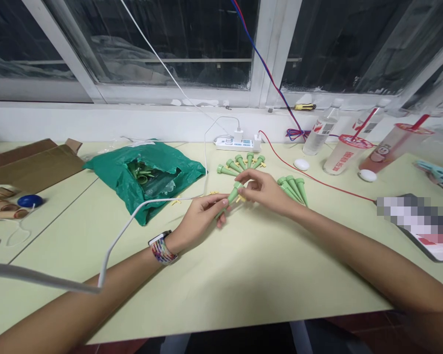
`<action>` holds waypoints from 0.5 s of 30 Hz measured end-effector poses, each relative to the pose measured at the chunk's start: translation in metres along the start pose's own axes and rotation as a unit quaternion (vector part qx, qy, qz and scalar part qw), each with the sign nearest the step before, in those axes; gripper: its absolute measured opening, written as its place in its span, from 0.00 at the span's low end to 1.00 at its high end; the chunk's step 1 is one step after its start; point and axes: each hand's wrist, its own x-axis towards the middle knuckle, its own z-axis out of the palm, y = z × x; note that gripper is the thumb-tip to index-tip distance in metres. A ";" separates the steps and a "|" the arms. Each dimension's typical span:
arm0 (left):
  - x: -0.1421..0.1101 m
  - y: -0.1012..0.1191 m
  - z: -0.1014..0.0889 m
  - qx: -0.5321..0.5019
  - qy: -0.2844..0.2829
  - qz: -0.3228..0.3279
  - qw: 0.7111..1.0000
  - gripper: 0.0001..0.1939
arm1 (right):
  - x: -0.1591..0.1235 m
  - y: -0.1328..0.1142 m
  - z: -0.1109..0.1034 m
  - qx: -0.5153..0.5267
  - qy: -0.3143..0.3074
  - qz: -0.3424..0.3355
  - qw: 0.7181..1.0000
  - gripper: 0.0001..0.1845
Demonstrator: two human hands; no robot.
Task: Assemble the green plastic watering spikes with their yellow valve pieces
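My left hand [206, 214] is closed round the tapered body of a green plant watering spike [233, 194], its wider capped end pointing up and right. My right hand [260, 191] is at that end, its thumb and fingers pinched on a small yellow valve [239, 198] at the cap's side. Behind my hands, a fan of green spikes [240, 161] lies on the table, some with yellow valves. To the right of my right hand is a bunch of spikes [292, 188]. Loose yellow valves [176, 201] lie left of my left hand, partly hidden by it.
A torn green plastic bag [162, 155] with more green pieces lies at left, near a cardboard box [33, 164]. A white cable [140, 205] crosses in front. A power strip [236, 143] stands behind. Drink cups [345, 157], a bottle [320, 129] and a phone [417, 226] are at right.
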 end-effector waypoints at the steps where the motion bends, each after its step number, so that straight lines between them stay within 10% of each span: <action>1: 0.000 -0.002 0.001 -0.014 0.002 -0.004 1.000 0.17 | 0.005 0.004 -0.009 -0.009 0.019 -0.002 1.000 0.17; 8: -0.002 -0.009 0.003 -0.026 -0.009 0.008 1.000 0.15 | 0.028 0.048 -0.083 -0.235 0.202 0.061 0.949 0.16; 15: 0.000 -0.013 0.002 -0.010 -0.020 0.013 1.000 0.11 | 0.025 0.077 -0.092 -0.384 0.171 0.097 0.902 0.21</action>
